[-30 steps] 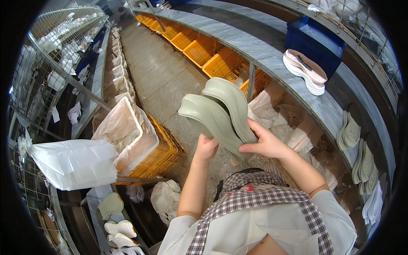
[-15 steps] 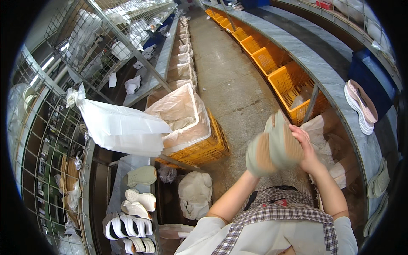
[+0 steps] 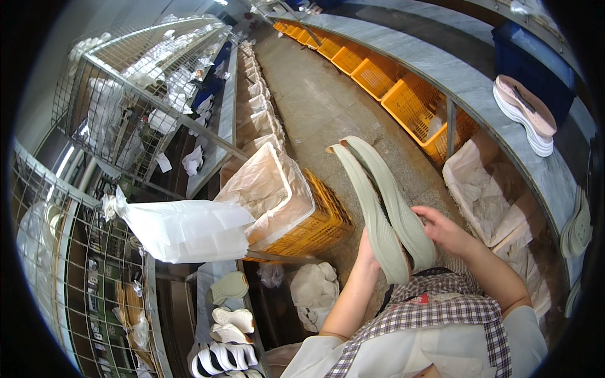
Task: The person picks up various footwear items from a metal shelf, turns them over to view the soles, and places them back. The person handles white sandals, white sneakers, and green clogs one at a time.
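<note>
Far off to the left of my grip stands a wire mesh rack [image 3: 126,94] stuffed with pale bags, and nearer, still left of my hands, a white plastic bag [image 3: 183,230] lies against an orange crate [image 3: 309,220] lined with translucent plastic. Below that, down by my left elbow, a few white shoe soles [image 3: 224,318] sit on a low shelf. My left hand [image 3: 367,249] is closed on the heel end of the left grey-green sole [image 3: 368,208], fingers hidden behind it, so the sole rises away from me over the concrete floor [image 3: 328,107]. Just beside it, touching along its length, is the right grey-green sole [image 3: 397,198], and my right hand [image 3: 449,232] is clamped on its lower end, thumb on the near edge. Right of my grip a bag-lined bin [image 3: 485,189] sits under the grey bench [image 3: 479,88], with orange baskets [image 3: 403,94] beyond and a pink-and-white pair of soles [image 3: 526,113] lying on the benchtop farther right.
</note>
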The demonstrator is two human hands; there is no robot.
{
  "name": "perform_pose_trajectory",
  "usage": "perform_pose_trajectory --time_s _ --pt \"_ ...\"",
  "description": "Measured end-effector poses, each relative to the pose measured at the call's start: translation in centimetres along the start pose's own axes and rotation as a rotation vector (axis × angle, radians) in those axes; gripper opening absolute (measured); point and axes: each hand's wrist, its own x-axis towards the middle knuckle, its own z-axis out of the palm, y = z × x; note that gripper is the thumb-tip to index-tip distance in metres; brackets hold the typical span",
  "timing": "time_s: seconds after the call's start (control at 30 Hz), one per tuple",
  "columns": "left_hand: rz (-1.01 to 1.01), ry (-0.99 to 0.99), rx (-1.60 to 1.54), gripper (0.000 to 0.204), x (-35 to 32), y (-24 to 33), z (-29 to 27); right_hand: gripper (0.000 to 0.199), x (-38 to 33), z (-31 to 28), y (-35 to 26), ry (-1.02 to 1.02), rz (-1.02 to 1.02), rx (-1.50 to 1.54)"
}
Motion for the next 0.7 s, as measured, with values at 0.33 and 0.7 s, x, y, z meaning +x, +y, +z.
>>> perform_pose_trajectory --time_s 0.33,0.7 --pt "0.060 0.107 0.106 0.035 1.9 -1.7 -0.2 0.076 -1.7 -0.7 1.8 0.132 -0.110 -0.144" --pt "-0.045 0.060 -0.048 0.044 4.0 -4.0 -2.0 0.082 -2.9 -0.9 0.0 0.271 -0.192 -0.703"
